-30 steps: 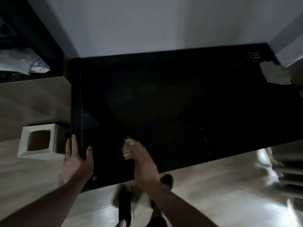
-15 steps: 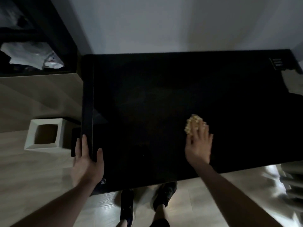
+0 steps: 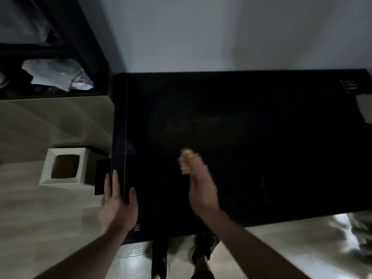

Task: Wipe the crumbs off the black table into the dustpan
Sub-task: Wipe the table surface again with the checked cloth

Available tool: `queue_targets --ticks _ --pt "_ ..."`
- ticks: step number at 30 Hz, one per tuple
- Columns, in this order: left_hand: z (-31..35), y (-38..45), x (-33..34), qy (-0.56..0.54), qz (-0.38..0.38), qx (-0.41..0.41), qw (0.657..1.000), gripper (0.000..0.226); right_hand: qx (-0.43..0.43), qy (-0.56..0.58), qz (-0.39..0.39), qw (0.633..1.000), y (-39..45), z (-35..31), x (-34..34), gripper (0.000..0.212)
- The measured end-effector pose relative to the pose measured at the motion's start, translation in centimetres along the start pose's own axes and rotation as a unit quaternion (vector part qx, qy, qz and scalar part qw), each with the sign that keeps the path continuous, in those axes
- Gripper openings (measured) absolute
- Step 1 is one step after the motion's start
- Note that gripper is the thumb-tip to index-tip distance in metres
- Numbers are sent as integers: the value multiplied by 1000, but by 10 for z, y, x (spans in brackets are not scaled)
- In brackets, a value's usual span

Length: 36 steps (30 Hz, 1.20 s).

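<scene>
The black table (image 3: pixel 251 121) fills the middle of the view; in this dim light I can make out no crumbs on it. My right hand (image 3: pixel 201 190) presses a yellowish sponge (image 3: pixel 186 161) flat on the tabletop, left of centre, and is motion-blurred. My left hand (image 3: pixel 116 202) grips the table's left edge near the front corner, thumb on top. Its fingers hold a flat black dustpan (image 3: pixel 101 176) against the side of the table, below the surface level. Most of the dustpan is hidden by the edge and my fingers.
A white square bin (image 3: pixel 62 168) stands on the wooden floor left of the table. A dark shelf holding white plastic bags (image 3: pixel 58 75) is at upper left. A pale cloth (image 3: pixel 364 109) lies at the table's right end. My shoes (image 3: pixel 203 250) are by the near edge.
My right hand swept the sponge to the right across the table, then back left to its present spot. My left hand has stayed on the left edge with the dustpan.
</scene>
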<state>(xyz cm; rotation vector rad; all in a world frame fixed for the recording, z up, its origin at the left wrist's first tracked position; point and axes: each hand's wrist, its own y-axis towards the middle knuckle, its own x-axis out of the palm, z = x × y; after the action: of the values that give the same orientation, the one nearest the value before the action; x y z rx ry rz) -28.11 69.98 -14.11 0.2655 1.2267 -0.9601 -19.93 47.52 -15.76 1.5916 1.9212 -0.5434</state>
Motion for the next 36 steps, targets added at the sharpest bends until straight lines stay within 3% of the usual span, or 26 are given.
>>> queue_targets --ticks 3,6,8,10,13,17,19,21,23,25,27,29,30,32,34,36 --pt "-1 0 1 2 -2 -3 1000 76 41 -73 68 994 48 57 -72 51" --pt "-4 2 5 0 3 2 1000 77 115 -207 49 970 89 113 -123 55" --pt "-5 3 7 0 5 4 1000 77 198 -251 19 947 98 129 -127 57" --pt "-5 5 9 0 9 5 1000 77 227 -276 20 934 99 124 -110 61" --pt "-6 5 10 0 13 6 1000 78 173 -298 25 938 94 94 -64 65" --pt "-4 5 8 6 8 1 1000 78 37 -269 -49 961 69 28 10 69" --pt "-4 5 8 7 10 2 1000 78 -55 -216 -103 970 49 -6 47 73" --pt "-3 5 8 6 10 0 1000 79 -132 -190 -189 954 35 -34 73 76" --pt "-1 5 7 7 9 -1 1000 79 -165 -144 -235 947 32 -46 85 69" --pt "0 4 6 5 10 0 1000 79 -140 -42 -207 967 40 -51 76 61" --pt "0 4 5 3 9 4 1000 80 -91 57 -99 989 60 -46 52 52" --pt "-2 4 6 -1 6 4 1000 80 -29 146 2 989 90 -28 15 44" --pt "-2 4 6 -2 5 4 1000 80 -18 128 45 991 109 -10 -5 43" --pt "-3 4 7 -3 5 3 1000 80 -20 -22 96 995 147 33 -43 43" --pt "-4 5 9 -2 10 6 1000 80 36 -175 52 983 174 73 -74 49" --pt "-6 7 11 -1 14 5 1000 80 156 -247 -20 956 183 93 -81 57"
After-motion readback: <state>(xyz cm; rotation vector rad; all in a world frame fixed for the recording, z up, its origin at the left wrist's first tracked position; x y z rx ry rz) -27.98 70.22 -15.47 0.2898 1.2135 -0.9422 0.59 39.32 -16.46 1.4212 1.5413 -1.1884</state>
